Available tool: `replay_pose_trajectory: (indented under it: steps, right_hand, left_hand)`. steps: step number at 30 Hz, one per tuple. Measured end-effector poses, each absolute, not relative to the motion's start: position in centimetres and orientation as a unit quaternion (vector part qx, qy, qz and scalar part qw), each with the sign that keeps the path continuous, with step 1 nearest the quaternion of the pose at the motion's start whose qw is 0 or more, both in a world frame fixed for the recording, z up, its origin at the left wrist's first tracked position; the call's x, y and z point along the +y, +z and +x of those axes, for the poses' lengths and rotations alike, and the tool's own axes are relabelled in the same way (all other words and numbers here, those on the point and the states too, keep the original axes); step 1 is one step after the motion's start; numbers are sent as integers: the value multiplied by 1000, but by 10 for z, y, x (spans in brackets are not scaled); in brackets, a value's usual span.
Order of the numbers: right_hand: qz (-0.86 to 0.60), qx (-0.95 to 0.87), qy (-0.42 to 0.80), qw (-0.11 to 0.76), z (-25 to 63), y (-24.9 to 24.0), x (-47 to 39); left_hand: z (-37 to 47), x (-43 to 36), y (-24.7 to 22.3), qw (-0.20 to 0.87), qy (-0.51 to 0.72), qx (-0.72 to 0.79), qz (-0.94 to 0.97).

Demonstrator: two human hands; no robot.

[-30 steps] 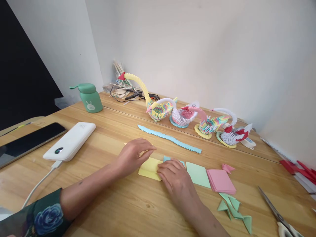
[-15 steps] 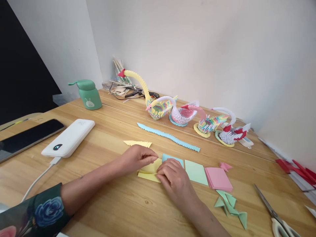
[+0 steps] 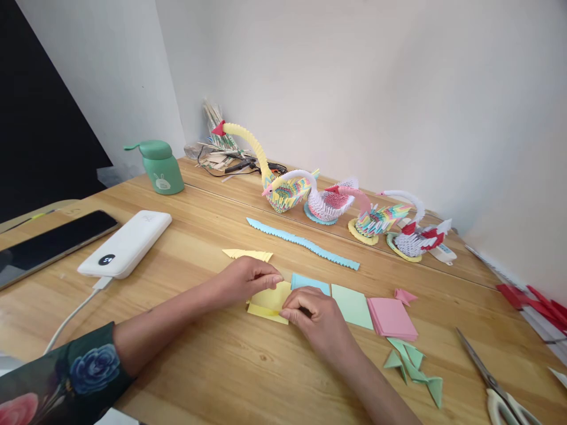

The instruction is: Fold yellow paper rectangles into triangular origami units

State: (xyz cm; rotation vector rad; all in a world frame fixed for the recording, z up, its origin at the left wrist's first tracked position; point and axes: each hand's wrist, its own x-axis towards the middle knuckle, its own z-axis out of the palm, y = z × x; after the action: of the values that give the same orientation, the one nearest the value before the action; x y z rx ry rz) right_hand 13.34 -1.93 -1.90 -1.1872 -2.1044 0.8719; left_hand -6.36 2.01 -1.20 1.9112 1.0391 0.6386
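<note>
A small yellow paper sheet (image 3: 271, 295) stands partly raised over another yellow piece on the wooden table, between my two hands. At its upper edge, my left hand (image 3: 248, 282) pinches the paper between thumb and fingertips. My right hand (image 3: 316, 316) has its thumb and index finger closed on the lower right edge, the other fingers curled. Just behind the right hand lies light blue paper (image 3: 310, 284), partly covered by it. Pale green sheets (image 3: 353, 307) and a pink paper stack (image 3: 393, 319) continue the row to the right.
Folded green pieces (image 3: 414, 366) and scissors (image 3: 485, 372) lie at right. A blue pleated strip (image 3: 303, 242) and yellow folded pieces (image 3: 247, 254) lie beyond my hands. Several paper swans (image 3: 328, 203) line the back. A power bank (image 3: 126, 245), phone (image 3: 57, 245) and green bottle (image 3: 162, 168) stand left.
My left hand has shifted slightly down along the sheet's top edge. The right hand's fingers have lifted a little, showing more of the yellow paper. The view has moved slightly.
</note>
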Motion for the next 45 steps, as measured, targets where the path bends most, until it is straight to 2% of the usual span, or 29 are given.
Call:
replay_pose_trajectory:
  steps: [11, 15, 19, 22, 26, 30, 33, 38, 40, 45]
  right_hand:
    - [-489, -781, 291, 258, 129, -12, -24]
    - [-490, -779, 285, 267, 130, -14, -24]
    - [-467, -764, 319, 310, 138, -13, -23]
    - [-448, -754, 308, 367, 143, -13, -21]
    - [-460, -765, 256, 371, 143, -15, -16]
    - [-485, -732, 270, 396, 141, -14, -15]
    - [-515, -697, 307, 392, 140, -13, -16]
    - [-551, -634, 371, 396, 145, -12, -15]
    - [-542, -617, 375, 430, 150, -8, -14]
    - [-413, -737, 223, 487, 158, 5, -20]
  left_hand:
    - [-77, 25, -4, 411, 192, 336, 826]
    - [-79, 25, 0, 400, 196, 305, 842]
    - [-75, 21, 5, 358, 209, 349, 840]
    - [-73, 19, 8, 347, 240, 400, 814]
    - [-70, 18, 8, 353, 298, 379, 802]
    - [-66, 9, 12, 252, 434, 366, 784]
    - [-62, -4, 18, 218, 437, 355, 797]
    - [-52, -11, 8, 307, 208, 271, 888]
    - [-49, -8, 1, 375, 226, 294, 850]
    - [-43, -2, -1, 721, 300, 310, 542]
